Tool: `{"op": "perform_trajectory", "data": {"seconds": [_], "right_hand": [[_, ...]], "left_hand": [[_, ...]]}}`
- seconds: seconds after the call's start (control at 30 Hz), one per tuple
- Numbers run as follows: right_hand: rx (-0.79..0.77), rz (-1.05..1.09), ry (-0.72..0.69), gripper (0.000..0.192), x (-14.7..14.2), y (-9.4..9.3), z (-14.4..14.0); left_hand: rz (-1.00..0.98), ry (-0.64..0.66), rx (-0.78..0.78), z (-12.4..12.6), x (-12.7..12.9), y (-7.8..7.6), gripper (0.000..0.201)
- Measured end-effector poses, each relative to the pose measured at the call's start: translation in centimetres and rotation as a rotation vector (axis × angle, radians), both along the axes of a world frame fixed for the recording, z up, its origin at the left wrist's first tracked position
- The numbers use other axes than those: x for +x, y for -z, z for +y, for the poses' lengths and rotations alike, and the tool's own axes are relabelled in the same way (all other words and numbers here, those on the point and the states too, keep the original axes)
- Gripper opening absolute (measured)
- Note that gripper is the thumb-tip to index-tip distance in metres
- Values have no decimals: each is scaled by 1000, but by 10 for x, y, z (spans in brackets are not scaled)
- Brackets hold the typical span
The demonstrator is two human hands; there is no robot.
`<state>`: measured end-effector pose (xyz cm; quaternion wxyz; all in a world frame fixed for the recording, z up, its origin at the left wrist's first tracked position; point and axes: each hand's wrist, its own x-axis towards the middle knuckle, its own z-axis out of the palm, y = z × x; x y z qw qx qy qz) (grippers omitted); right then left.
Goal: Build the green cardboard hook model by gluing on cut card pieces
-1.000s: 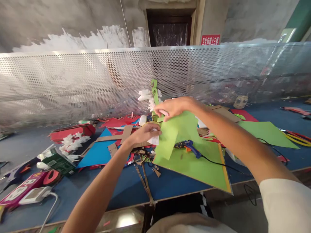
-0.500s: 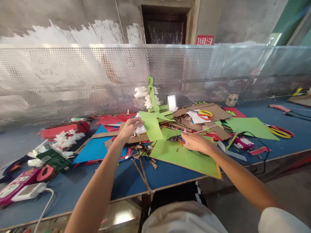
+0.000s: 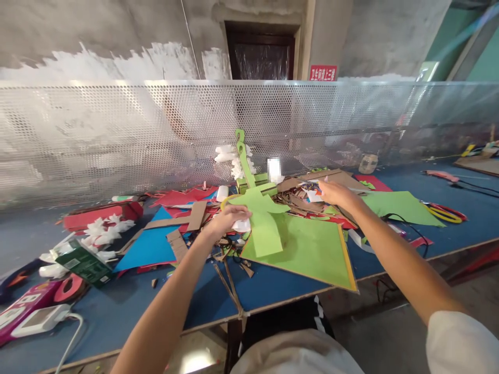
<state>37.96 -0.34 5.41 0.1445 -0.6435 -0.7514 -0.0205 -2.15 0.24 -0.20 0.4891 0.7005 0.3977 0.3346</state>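
Green paper [image 3: 263, 218]: your left hand [image 3: 228, 221] is pinching it clear of the worktop [image 3: 202, 301]; right hand [image 3: 337, 192], fingers loosely open, is reaching into cardboard scraps [image 3: 307, 189].

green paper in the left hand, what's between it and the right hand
In the head view, between the green paper piece held by the left hand and the right hand lies a heap of cardboard scraps.

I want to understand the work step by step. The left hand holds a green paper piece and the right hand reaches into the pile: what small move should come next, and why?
Probably the right hand should close on something in the scrap pile it reaches; the left hand holds the green paper piece.
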Motion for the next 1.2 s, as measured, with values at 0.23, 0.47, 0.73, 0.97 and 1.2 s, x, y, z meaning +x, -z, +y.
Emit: {"op": "perform_trajectory", "data": {"seconds": [0.23, 0.47, 0.73, 0.97, 1.2], "right_hand": [[61, 50, -210, 12, -62, 39, -17], [-255, 76, -637, 28, -125, 82, -56], [-344, 23, -702, 25, -107, 70, -34], [-426, 747, -700, 46, -123, 86, 8], [-455, 988, -453, 34, -144, 119, 20]], "left_hand": [[314, -34, 109, 8, 38, 49, 26], [538, -170, 329, 5, 18, 47, 27], [676, 186, 805, -3, -10, 52, 38], [800, 333, 958, 7, -14, 56, 40], [718, 337, 1045, 15, -15, 64, 40]]}}
